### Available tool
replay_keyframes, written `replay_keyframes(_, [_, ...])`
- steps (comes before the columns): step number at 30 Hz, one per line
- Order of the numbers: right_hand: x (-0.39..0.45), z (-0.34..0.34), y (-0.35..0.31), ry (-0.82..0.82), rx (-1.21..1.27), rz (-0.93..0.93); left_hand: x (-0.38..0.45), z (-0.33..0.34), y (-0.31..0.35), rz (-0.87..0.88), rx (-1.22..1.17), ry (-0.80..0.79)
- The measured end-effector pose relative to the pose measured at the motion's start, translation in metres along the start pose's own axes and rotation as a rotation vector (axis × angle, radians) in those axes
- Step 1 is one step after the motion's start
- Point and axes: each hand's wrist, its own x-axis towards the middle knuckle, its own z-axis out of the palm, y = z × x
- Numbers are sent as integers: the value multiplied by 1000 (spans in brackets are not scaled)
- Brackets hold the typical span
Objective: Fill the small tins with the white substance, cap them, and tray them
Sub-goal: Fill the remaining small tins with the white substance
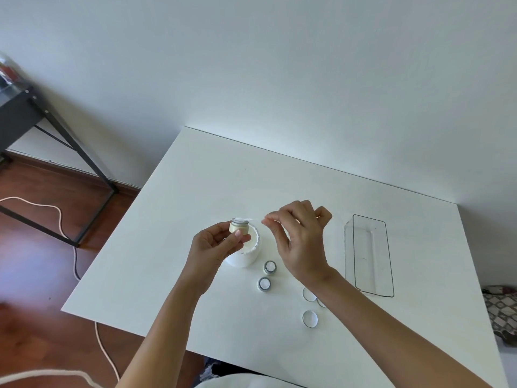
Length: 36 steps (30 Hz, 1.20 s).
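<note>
The small tin sits in the left grip, pinched round its side wall between thumb and fingertips and held tilted just above the open mouth of the white jar. The right grip is closed in a fine pinch on a thin pale tool, too blurred to name, whose tip reaches to the tin's rim; I judge this to be the filling step.

The tin looks light and stiff, with a smooth wall that could slip, so the side wall is the sensible place to hold it, fingers clear of the opening. The white substance seems soft and likely to smear, so the rim should stay clean if the cap is to seat.

Outward on the bench, two more open tins stand just in front of the jar, showing white inside. Loose caps lie nearer the person, partly hidden under the right forearm. The clear tray lies well to the right, with nothing visible in it.
</note>
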Motion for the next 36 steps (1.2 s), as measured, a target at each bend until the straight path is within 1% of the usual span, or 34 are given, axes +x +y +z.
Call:
replay_keyframes(2, [-2,1,0,12,-20,-74,0,-2,1,4,-1,16])
replay_keyframes(5, [-4,3,1,26,-31,-136,1,-6,1,8,-6,31])
replay_keyframes(10, [-4,-4,4,52,-35,-153,1,-7,0,13,-17,36])
replay_keyframes(12, [-3,-7,5,60,-16,-91,1,-7,-1,13,-30,32])
replay_keyframes(13, [-2,-8,6,64,6,-27,1,-8,-1,15,-34,33])
replay_keyframes(16, [1,-9,7,43,97,232,2,-10,-1,20,-62,47])
replay_keyframes(18, [3,-4,10,-44,95,329,1,-13,-1,21,-114,55])
replay_keyframes(20, [2,6,13,-184,17,332,0,-16,-2,25,-157,47])
replay_keyframes(23, [-1,25,16,-388,-108,267,0,-18,-4,16,-204,25])
replay_keyframes(26, [-4,44,18,-570,-242,137,0,-16,-6,2,-199,11])
replay_keyframes(28, [-5,53,18,-659,-265,73,-1,-15,-7,-1,-182,7])
replay_keyframes(30, [-6,58,17,-699,-252,61,-1,-16,-7,0,-183,21])
replay_keyframes(32, [-6,57,17,-676,-231,130,-2,-17,-7,0,-191,45])
replay_keyframes(33, [-6,55,18,-653,-222,198,-2,-18,-7,1,-186,52])
replay_keyframes(36, [0,47,25,-574,-108,508,-4,-20,-7,1,-151,61])
